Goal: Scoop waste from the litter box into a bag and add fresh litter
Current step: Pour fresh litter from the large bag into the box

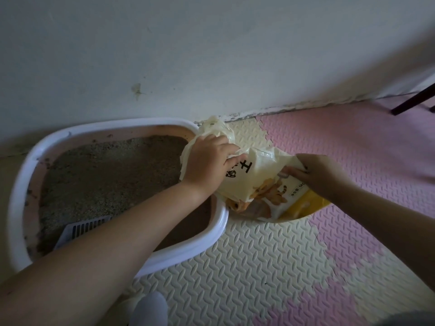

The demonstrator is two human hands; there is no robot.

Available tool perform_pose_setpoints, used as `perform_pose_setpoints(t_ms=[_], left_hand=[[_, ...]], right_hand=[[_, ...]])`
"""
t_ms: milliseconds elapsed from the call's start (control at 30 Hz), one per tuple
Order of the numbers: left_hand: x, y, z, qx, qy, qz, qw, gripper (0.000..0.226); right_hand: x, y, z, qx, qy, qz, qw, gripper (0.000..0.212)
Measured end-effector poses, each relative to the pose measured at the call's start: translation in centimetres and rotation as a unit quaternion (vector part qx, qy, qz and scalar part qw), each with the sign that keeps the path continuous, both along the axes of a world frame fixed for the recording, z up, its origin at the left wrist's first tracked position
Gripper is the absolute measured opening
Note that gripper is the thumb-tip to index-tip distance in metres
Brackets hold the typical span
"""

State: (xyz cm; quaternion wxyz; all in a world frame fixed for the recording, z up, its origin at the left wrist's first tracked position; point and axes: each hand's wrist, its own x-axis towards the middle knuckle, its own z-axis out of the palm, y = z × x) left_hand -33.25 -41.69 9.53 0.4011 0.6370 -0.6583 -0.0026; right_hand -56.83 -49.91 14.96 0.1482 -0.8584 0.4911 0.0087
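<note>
A cream and yellow litter bag (266,184) with black lettering and an orange cat picture stands on the floor just right of the litter box (21,184). The box has a white rim and pink walls and holds grey-brown litter (101,180). My left hand (207,161) grips the crumpled top of the bag at the box's far right corner. My right hand (322,175) pinches the bag's other upper edge. A pale slotted scoop (80,231) lies in the litter at the near side, partly hidden by my left forearm.
The box sits against a white wall (211,55). Cream and pink foam floor mats (259,267) cover the floor. A dark furniture leg (412,100) stands at the far right. A white sock (150,309) shows at the bottom.
</note>
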Motion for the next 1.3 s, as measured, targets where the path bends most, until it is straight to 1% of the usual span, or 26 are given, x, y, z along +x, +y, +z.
perform_pose_setpoints(t_ms=[33,100,133,167,200,233,267,367,433,533,667,733,867,1000,1067,1167,1233,1300], left_hand=[[0.0,-0.1,0.0,0.001,-0.007,-0.004,1.000,0.024],[0.0,-0.2,0.1,-0.001,-0.020,-0.011,1.000,0.024],[0.0,-0.3,0.2,-0.002,-0.023,-0.014,1.000,0.025],[-0.1,-0.4,0.3,-0.004,-0.027,-0.018,0.999,0.026],[-0.2,-0.5,0.3,-0.004,-0.031,-0.022,0.999,0.026],[-0.2,-0.6,0.4,-0.004,-0.035,-0.027,0.999,0.027],[-0.3,-0.7,0.4,-0.004,-0.038,-0.030,0.999,0.027],[0.1,-0.7,0.3,-0.007,-0.044,-0.025,0.999,0.028],[0.6,-0.5,0.4,-0.010,-0.053,-0.031,0.998,0.033],[1.9,-0.4,0.8,-0.007,-0.092,-0.052,0.994,0.042],[4.7,-0.4,1.3,0.024,-0.160,-0.102,0.982,0.054],[6.0,-0.3,1.4,0.042,-0.172,-0.111,0.978,0.059],[7.0,-0.5,1.6,0.055,-0.159,-0.130,0.977,0.060],[7.0,-0.6,1.1,0.041,-0.115,-0.106,0.987,0.045],[6.8,-0.5,1.0,0.034,-0.090,-0.100,0.990,0.041],[6.1,-0.8,1.3,0.017,-0.084,-0.111,0.990,0.038],[5.8,-0.9,1.5,0.010,-0.095,-0.124,0.988,0.036],[6.0,-1.0,1.6,0.022,-0.087,-0.124,0.988,0.037]], right_hand=[[0.2,-0.2,0.3,-0.012,0.010,0.000,1.000,0.025],[0.7,-0.4,1.0,-0.045,-0.005,0.019,0.999,0.029],[1.2,-0.4,1.4,-0.055,-0.014,0.038,0.998,0.038],[1.9,-0.2,1.7,-0.054,-0.019,0.058,0.997,0.053],[2.7,0.0,1.8,-0.048,-0.022,0.075,0.996,0.064],[3.6,0.2,1.8,-0.048,-0.022,0.085,0.995,0.065],[4.4,0.5,1.6,-0.053,-0.025,0.096,0.994,0.060],[6.3,1.0,0.8,-0.092,-0.034,0.120,0.988,0.028],[6.6,1.1,0.7,-0.101,-0.034,0.126,0.986,0.018],[6.4,1.1,0.8,-0.103,-0.038,0.132,0.985,0.015],[5.7,1.1,1.0,-0.096,-0.041,0.132,0.986,0.015],[5.3,1.0,1.0,-0.100,-0.041,0.138,0.985,0.015],[5.3,1.0,1.1,-0.099,-0.039,0.142,0.984,0.015],[5.9,1.0,1.3,-0.087,-0.040,0.126,0.987,0.015],[6.7,1.4,1.4,-0.068,-0.067,0.112,0.989,0.016],[9.0,2.3,1.4,-0.028,-0.121,0.109,0.986,0.029],[10.4,2.7,1.3,-0.017,-0.123,0.109,0.986,0.025],[11.2,2.7,1.2,-0.040,-0.100,0.111,0.988,0.020]])
